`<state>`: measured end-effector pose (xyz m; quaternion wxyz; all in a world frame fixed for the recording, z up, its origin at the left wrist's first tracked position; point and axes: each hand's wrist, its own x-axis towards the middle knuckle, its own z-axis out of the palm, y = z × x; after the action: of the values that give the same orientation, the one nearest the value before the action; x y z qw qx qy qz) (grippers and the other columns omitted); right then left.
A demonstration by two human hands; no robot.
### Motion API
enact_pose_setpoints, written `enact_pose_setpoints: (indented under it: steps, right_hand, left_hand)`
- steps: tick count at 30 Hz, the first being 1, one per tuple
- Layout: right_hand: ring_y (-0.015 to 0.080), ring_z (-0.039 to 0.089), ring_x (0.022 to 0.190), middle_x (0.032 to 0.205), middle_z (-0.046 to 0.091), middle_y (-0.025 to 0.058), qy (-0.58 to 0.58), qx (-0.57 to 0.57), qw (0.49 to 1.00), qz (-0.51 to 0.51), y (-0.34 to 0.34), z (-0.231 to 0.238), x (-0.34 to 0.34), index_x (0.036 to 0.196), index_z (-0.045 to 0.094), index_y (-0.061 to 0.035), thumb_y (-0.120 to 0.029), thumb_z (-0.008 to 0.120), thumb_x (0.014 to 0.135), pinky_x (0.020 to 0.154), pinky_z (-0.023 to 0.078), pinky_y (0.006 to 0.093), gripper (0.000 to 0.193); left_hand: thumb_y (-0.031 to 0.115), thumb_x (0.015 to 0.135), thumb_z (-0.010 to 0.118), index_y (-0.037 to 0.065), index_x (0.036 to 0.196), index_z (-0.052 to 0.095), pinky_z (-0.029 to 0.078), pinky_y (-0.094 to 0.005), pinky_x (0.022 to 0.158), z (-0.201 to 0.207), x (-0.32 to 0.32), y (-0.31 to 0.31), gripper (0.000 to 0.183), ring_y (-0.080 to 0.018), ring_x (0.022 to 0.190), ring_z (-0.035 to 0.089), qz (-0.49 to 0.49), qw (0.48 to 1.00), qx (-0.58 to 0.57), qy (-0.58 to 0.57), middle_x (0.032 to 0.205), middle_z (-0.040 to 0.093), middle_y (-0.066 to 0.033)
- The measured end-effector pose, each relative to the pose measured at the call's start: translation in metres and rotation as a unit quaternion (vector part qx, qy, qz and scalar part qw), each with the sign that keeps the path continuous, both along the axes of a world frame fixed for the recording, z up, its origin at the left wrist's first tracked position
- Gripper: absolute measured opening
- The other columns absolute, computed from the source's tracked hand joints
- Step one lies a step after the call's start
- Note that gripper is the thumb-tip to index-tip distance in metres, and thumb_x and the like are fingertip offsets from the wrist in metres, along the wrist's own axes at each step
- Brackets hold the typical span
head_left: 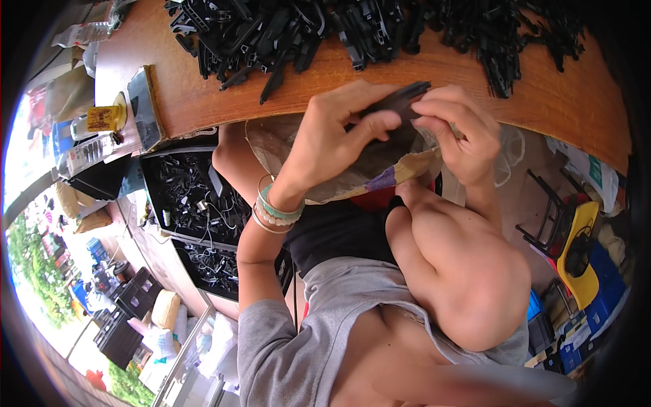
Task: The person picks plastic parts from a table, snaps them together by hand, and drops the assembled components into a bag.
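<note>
A dark, elongated black plastic piece (410,93) is held up between my two hands, just off the table's front edge. My left hand (338,129) is closed round its near part, thumb pressed along it, bracelets on the wrist. At the other end my right hand (464,129) pinches the piece between thumb and fingertips. Under both hands an open woven sack (400,169) lies across my lap, with a purple and yellow patch on its rim. Its contents cannot be made out. Piles of similar black plastic parts (271,34) cover the table beyond my hands.
The brown wooden table (203,102) curves along the front. A dark flat pad (146,102) and a yellow tape roll (105,119) lie at its left. Black crates (196,190) of small parts and cables stand on the left. A yellow chair (580,254) stands right.
</note>
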<state>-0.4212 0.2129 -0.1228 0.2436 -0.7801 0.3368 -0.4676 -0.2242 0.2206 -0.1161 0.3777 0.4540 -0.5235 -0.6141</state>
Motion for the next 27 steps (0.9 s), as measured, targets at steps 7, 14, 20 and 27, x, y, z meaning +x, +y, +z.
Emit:
enact_pose_setpoints:
  steps: [7,14,20,27]
  right_hand:
    - [0.0226,0.063,0.072,0.082,0.064,0.0111,-0.036,0.017,0.998,-0.047,0.007,-0.001,0.002,0.09,0.067,0.0002,0.009,0.073,0.068,0.06,0.051,0.0291,0.024]
    - [0.0225,0.061,0.071,0.083,0.064,0.0099,-0.056,0.003,0.998,-0.033,0.007,-0.006,0.0,0.089,0.067,-0.0004,0.008,0.075,0.064,0.058,0.048,0.03,0.027]
    - [0.026,0.06,0.079,0.088,0.064,0.0107,-0.03,-0.007,0.997,-0.077,0.002,0.004,0.002,0.1,0.065,-0.0009,-0.003,0.077,0.066,0.067,0.048,0.034,0.036]
    - [0.028,0.059,0.079,0.088,0.064,0.0118,-0.043,0.062,0.997,0.003,0.007,-0.007,-0.001,0.101,0.064,-0.0011,-0.002,0.076,0.067,0.068,0.048,0.0339,0.036]
  left_hand:
    - [0.004,0.078,0.07,-0.003,0.115,0.057,0.052,-0.0349,0.063,-0.001,-0.012,0.014,0.04,-0.0344,0.077,0.066,0.019,0.955,-0.246,-0.163,0.088,0.066,-0.0201]
    - [0.002,0.077,0.07,-0.003,0.111,0.057,0.052,-0.0368,0.06,0.002,-0.017,0.014,0.037,-0.0355,0.071,0.065,0.022,0.932,-0.311,-0.185,0.083,0.064,-0.0199]
    - [0.003,0.076,0.072,-0.004,0.109,0.058,0.05,-0.0358,0.054,0.002,-0.011,0.017,0.036,-0.0343,0.064,0.063,0.013,0.93,-0.313,-0.192,0.078,0.063,-0.0183]
    - [0.003,0.073,0.075,-0.001,0.103,0.064,0.052,-0.0288,0.058,0.009,-0.01,0.016,0.033,-0.0256,0.064,0.067,-0.001,0.921,-0.322,-0.221,0.077,0.067,-0.0145]
